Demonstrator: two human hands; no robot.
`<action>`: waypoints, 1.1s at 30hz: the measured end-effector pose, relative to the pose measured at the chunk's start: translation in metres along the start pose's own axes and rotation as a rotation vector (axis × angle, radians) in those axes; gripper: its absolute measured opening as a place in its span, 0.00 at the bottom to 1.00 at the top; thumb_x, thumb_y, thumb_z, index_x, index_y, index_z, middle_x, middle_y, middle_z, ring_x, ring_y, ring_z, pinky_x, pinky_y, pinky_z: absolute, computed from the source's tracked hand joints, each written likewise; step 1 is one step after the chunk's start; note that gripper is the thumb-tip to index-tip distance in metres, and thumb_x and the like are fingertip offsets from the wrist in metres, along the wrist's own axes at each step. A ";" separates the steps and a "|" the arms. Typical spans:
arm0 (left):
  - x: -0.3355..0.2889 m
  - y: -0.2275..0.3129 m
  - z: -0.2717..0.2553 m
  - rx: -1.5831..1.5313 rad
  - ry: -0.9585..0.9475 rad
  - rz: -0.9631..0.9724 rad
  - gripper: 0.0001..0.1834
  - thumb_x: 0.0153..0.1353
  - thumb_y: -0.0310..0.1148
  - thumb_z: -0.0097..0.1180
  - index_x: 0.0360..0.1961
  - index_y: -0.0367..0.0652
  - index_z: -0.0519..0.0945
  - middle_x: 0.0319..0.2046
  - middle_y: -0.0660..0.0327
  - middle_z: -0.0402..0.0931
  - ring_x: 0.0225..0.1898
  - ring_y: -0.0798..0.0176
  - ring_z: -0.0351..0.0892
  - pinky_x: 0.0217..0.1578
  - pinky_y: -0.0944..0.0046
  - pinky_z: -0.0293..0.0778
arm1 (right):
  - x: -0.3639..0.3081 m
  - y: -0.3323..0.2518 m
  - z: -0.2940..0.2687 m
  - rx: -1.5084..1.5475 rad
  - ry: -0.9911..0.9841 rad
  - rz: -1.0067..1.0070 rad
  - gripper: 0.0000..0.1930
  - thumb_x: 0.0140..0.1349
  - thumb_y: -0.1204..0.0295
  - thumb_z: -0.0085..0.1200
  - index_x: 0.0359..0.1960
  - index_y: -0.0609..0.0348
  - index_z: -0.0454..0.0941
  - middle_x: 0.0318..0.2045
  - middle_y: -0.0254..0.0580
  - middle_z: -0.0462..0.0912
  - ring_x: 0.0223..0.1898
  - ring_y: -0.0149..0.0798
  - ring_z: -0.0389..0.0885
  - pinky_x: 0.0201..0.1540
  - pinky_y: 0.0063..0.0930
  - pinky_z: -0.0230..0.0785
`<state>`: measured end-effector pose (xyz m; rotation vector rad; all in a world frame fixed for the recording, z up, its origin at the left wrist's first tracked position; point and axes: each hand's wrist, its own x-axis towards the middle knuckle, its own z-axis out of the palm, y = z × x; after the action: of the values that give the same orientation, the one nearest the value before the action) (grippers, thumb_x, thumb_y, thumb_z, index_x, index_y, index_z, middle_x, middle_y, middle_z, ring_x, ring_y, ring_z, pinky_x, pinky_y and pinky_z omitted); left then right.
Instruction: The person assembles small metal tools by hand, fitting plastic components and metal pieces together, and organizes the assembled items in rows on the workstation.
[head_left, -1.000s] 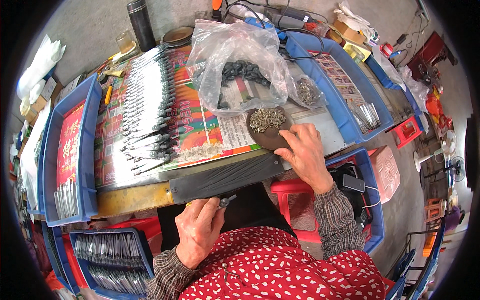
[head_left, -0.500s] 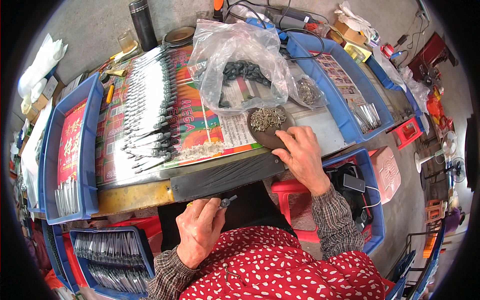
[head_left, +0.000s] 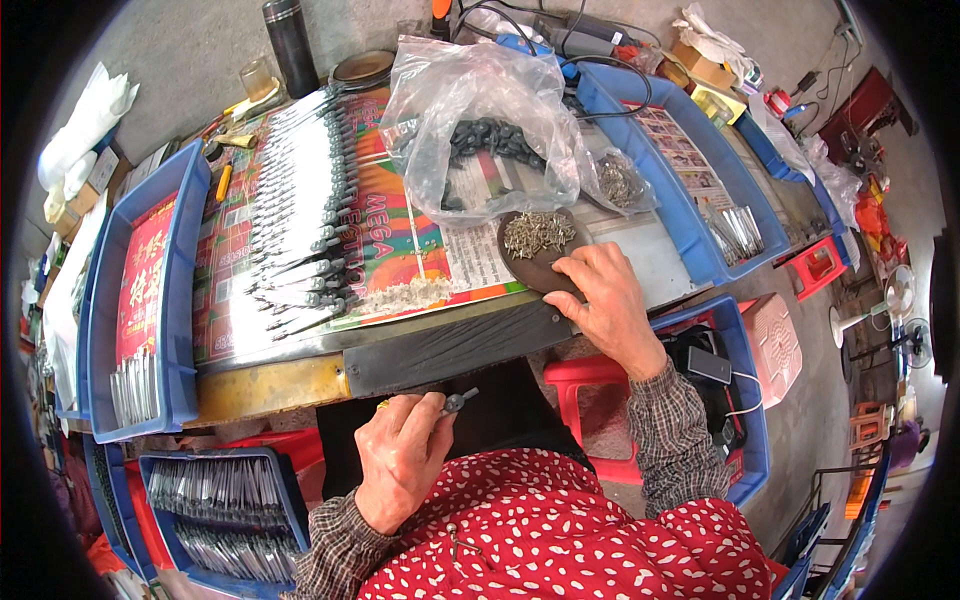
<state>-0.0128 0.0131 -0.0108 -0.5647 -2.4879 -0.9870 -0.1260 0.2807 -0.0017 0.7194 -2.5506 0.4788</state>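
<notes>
Dark grey, the small piece pokes out between the thumb and fingers of the left hand, just in front of the black strip along the table's near edge. That hand is closed on it, while the right hand is empty as far as can be seen, thumb and forefinger parted at the near rim of a brown dish; whether the fingertips touch the dish cannot be told. Good handling here seems to call for a light, low touch with the right fingertips, so that the heap of tiny metal bits does not scatter, and for singling out one bit at a time rather than raking at the pile. The left grip would best be firm but not squeezing, with the protruding end of the piece left uncovered and its angle steady. As for pose, the two hands are well apart: the left is low over the lap, knuckles up and fingers curled in, its wrist close to the red spotted apron. The right reaches farther forward, back of the hand up, fingers bent and aimed toward the dish, forearm slanting in from the lower right.
</notes>
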 end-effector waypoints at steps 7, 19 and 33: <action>-0.002 0.003 -0.002 -0.010 -0.007 -0.032 0.16 0.46 0.19 0.67 0.38 0.37 0.78 0.27 0.54 0.77 0.26 0.53 0.78 0.26 0.59 0.74 | 0.007 -0.005 -0.005 0.148 -0.052 0.039 0.14 0.51 0.69 0.65 0.37 0.62 0.79 0.36 0.43 0.76 0.42 0.47 0.71 0.45 0.38 0.65; 0.001 0.008 -0.011 -0.144 -0.051 -0.178 0.13 0.47 0.21 0.67 0.35 0.36 0.80 0.25 0.54 0.77 0.24 0.53 0.79 0.25 0.60 0.74 | -0.003 -0.055 -0.007 0.484 -0.003 0.157 0.06 0.50 0.80 0.61 0.27 0.60 0.76 0.24 0.38 0.76 0.30 0.42 0.73 0.33 0.33 0.67; -0.001 0.015 -0.013 -0.170 -0.062 -0.199 0.12 0.47 0.21 0.67 0.35 0.37 0.81 0.23 0.56 0.75 0.23 0.54 0.77 0.23 0.59 0.72 | -0.023 -0.107 0.018 0.858 -0.059 -0.062 0.07 0.52 0.78 0.61 0.31 0.59 0.75 0.35 0.37 0.80 0.42 0.43 0.76 0.49 0.36 0.69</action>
<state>-0.0015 0.0137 0.0052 -0.4086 -2.5693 -1.2836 -0.0544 0.1960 -0.0061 1.0867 -2.2993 1.5837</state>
